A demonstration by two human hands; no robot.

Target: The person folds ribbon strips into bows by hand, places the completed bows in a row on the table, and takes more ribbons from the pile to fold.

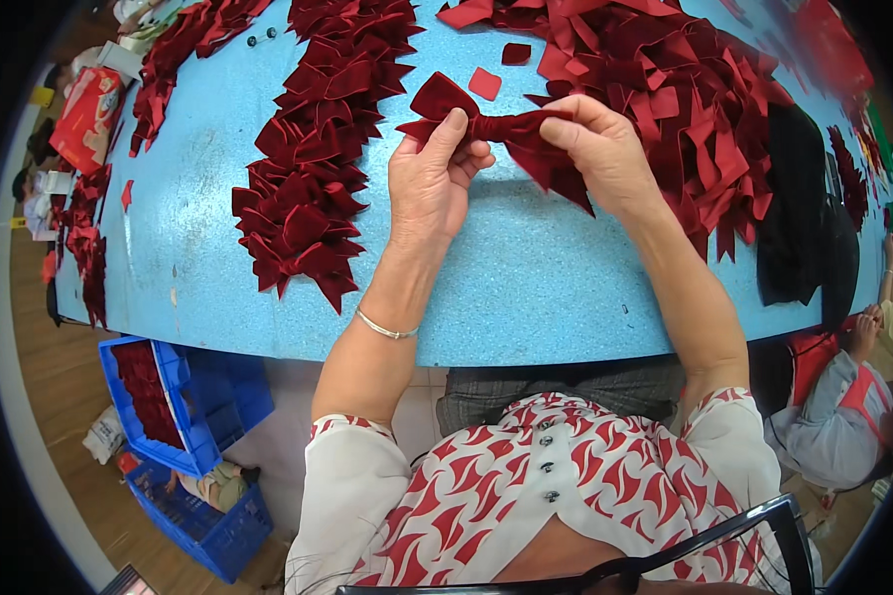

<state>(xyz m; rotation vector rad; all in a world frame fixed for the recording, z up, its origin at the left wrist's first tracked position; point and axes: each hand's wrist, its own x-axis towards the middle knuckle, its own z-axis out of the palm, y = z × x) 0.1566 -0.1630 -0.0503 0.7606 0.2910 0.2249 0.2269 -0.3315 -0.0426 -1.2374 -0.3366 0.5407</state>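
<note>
A dark red velvet bow is stretched between my two hands, above the blue table. My left hand pinches its left loop close to the knot, thumb on top and fingers curled beneath. My right hand grips the right loop between thumb and fingers. The bow's tails hang toward the lower right. To the left of my hands lies a long row of overlapping finished bows. At the right is a big heap of loose red velvet pieces, some showing a lighter red back.
Two small scraps, one light red and one dark, lie beyond the bow. Black cloth drapes the table's right side. Blue crates stand on the floor at lower left. Another person sits at the right edge.
</note>
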